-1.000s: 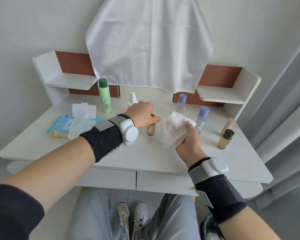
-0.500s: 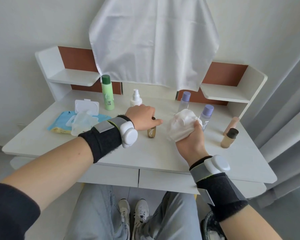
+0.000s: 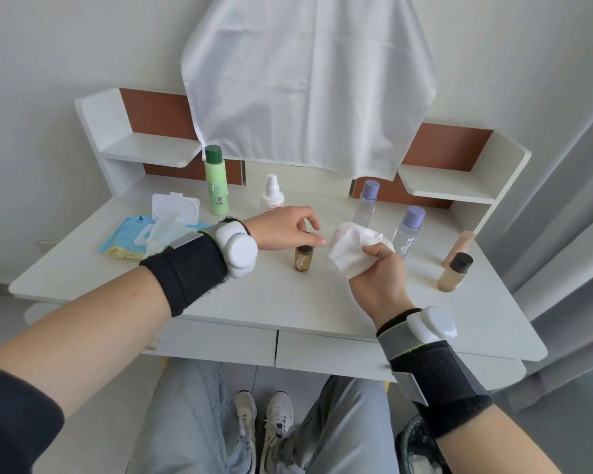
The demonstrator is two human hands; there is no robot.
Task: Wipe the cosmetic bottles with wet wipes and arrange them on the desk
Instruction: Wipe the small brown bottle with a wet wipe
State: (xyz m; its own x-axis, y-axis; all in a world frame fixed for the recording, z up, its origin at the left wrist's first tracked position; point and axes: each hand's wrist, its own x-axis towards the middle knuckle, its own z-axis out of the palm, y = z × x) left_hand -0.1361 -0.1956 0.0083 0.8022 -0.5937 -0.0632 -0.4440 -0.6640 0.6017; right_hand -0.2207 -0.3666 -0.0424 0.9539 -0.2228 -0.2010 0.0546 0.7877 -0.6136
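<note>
A small amber bottle with a dark cap stands upright on the white desk. My left hand hovers just above its cap, thumb out and fingers loosely curled, gripping nothing. To the right, my right hand grips a crumpled white wet wipe, held a little above the desk beside the amber bottle. A green bottle and a white spray bottle stand at the back. Two clear bottles with purple caps stand behind the wipe.
An open blue wet-wipe pack lies at the left. A beige bottle with a black cap stands at the right beside a lying pink tube. A white cloth hangs over the back. Side shelves flank the desk; a grey curtain hangs on the right.
My left hand has lifted off the amber bottle, whose cap now shows. My right hand with the wipe has moved slightly away. The camera tilted up.
</note>
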